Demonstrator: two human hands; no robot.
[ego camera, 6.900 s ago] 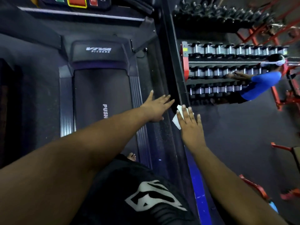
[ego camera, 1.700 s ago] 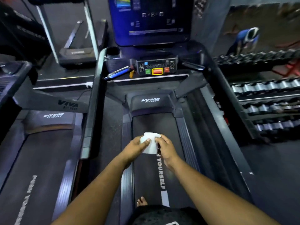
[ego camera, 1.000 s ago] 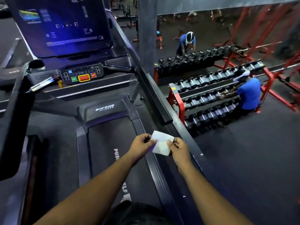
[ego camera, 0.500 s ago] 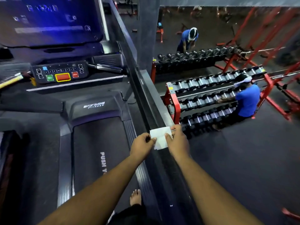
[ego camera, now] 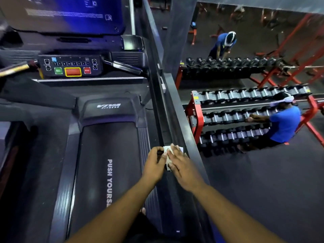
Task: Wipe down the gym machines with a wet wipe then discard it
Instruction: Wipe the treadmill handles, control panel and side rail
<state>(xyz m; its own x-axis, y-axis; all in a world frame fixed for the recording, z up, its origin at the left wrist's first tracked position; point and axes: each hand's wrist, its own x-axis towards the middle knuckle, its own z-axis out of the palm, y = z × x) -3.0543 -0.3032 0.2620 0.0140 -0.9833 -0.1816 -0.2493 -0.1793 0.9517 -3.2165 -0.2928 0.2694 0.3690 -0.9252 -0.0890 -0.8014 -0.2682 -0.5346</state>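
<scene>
Wet wipe under right hand, left hand pinching its edge

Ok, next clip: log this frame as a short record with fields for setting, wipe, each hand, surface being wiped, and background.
setting: gym, seen from on a treadmill
wipe: white wet wipe, laid on the right side rail
left hand: fingers curled, pinching the wipe's left edge
right hand: fingers straight, pressing flat on the wipe
surface: dark rail beside the belt
background: two people in blue shirts at the dumbbell racks
</scene>
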